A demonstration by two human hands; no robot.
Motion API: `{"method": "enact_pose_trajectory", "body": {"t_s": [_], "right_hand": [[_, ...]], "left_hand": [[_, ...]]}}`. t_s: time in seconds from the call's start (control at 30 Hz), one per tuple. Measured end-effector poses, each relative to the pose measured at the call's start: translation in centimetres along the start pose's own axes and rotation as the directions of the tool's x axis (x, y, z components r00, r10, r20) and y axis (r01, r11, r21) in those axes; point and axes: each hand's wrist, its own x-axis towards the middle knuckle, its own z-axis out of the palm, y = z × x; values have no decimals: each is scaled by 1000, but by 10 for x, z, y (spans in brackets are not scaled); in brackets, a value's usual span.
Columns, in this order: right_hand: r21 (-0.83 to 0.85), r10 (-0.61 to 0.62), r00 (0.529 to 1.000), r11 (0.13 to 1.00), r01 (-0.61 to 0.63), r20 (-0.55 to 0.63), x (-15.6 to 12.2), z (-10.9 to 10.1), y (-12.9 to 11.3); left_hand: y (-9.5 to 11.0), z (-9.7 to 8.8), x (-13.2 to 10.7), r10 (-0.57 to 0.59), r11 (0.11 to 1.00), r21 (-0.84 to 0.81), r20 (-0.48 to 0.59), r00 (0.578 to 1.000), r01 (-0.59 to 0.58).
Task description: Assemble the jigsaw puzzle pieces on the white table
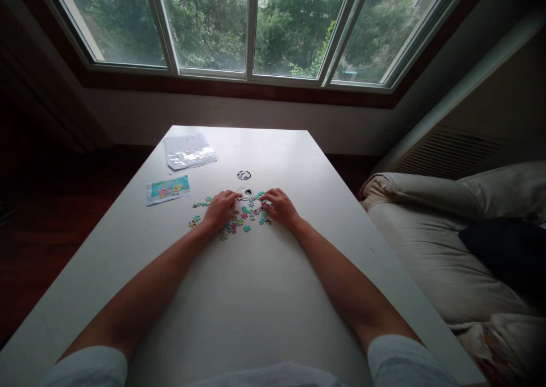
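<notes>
Right now, you have both forearms stretched forward over the white bench (251, 296), with your two hands facing each other over a scatter of small jigsaw pieces (247, 229). The pieces lie mostly between and just in front of your wrists, in teal, pink and yellow, with a few more to the left of your left hand (220, 209). That hand is palm down with its fingers bent, its fingertips close to a pale round disc (244, 194) with a dark patch on it; you can't tell from here whether its grip has anything in it. Your right hand (279, 206) curls down at the right edge of the scatter, fingers bent over pieces; whether its grip is pinching one is too small to tell.

Beyond the pale disc, well clear of your fingers, sits a second round disc (244, 175), dark-rimmed. To your left lies a picture card (168, 190) printed with cartoon figures on blue, and behind it a shiny clear plastic packet (190, 151) rests flat. Past the bench's far edge is a wide window (209, 23) onto trees, and a cream sofa (418, 250) stands on your right.
</notes>
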Motion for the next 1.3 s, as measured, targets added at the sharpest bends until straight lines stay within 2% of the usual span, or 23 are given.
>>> {"method": "enact_pose_trajectory", "body": {"t_s": [0.27, 0.6, 0.87, 1.3], "right_hand": [[18, -6, 1000, 1000, 5, 24, -1, 0, -3], [52, 29, 999, 998, -31, 46, -1, 1, -1], [62, 33, 998, 997, -36, 46, -1, 1, -1], [60, 25, 999, 998, -27, 43, 0, 1, -1]], "left_hand": [[3, -4, -1, -77, 997, -12, -46, 996, 76], [-2, -2, -1, -21, 991, 132, -5, 1000, 21], [-2, -3, 0, 2, 999, 33, 23, 1000, -3], [-2, -1, 0, 24, 1000, 18, 36, 999, -25]]}}
